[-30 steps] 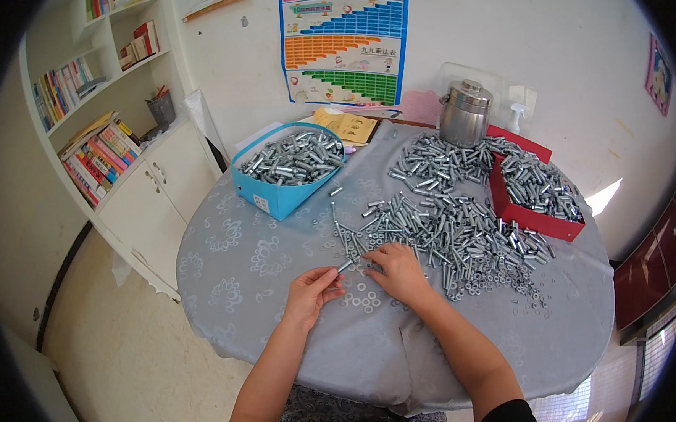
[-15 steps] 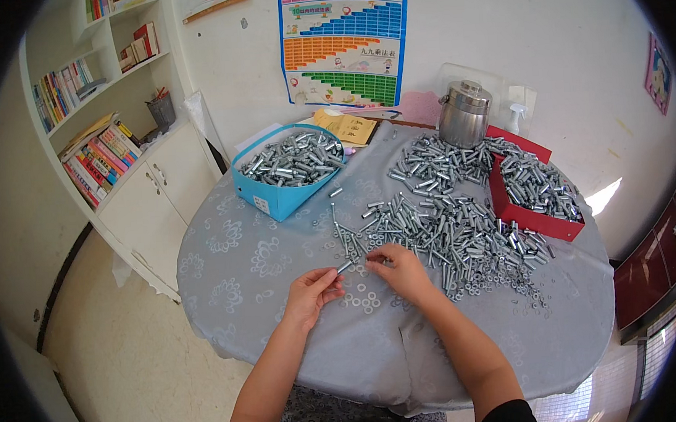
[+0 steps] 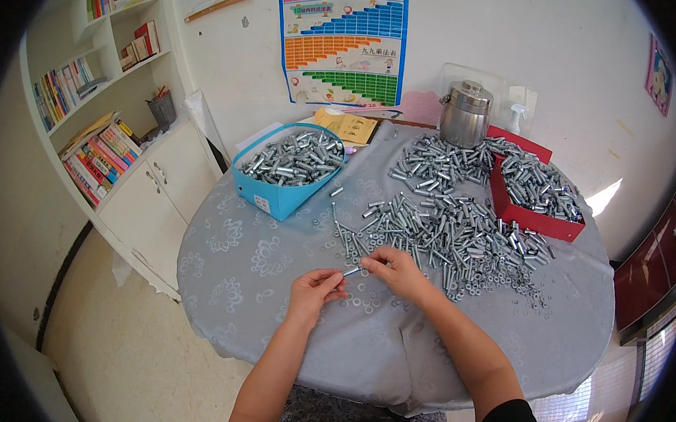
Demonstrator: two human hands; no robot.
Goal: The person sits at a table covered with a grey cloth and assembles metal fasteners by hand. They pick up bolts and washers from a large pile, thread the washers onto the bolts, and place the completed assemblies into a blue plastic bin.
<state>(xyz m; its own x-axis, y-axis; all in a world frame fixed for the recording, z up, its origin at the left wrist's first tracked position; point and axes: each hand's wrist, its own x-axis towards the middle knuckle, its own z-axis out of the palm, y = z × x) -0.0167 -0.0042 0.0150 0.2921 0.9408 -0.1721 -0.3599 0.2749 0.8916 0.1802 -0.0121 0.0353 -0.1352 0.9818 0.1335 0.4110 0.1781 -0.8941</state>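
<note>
My left hand (image 3: 316,288) pinches one end of a small silver bolt (image 3: 351,271) just above the grey patterned tablecloth (image 3: 249,269). My right hand (image 3: 397,271) meets it from the right, fingertips closed at the bolt's other end. Several small washers (image 3: 365,300) lie on the cloth right under and between the hands. A wide heap of silver bolts and sleeves (image 3: 446,228) spreads just beyond my right hand.
A blue box (image 3: 286,168) full of metal parts stands at the back left of the round table. A red tray (image 3: 536,193) of parts sits at the right, a steel canister (image 3: 464,114) behind it. White cabinet with bookshelves (image 3: 113,154) is on the left.
My right hand has drawn in from the heap toward my left hand, and both now meet at the small bolt. My left hand has barely moved.
</note>
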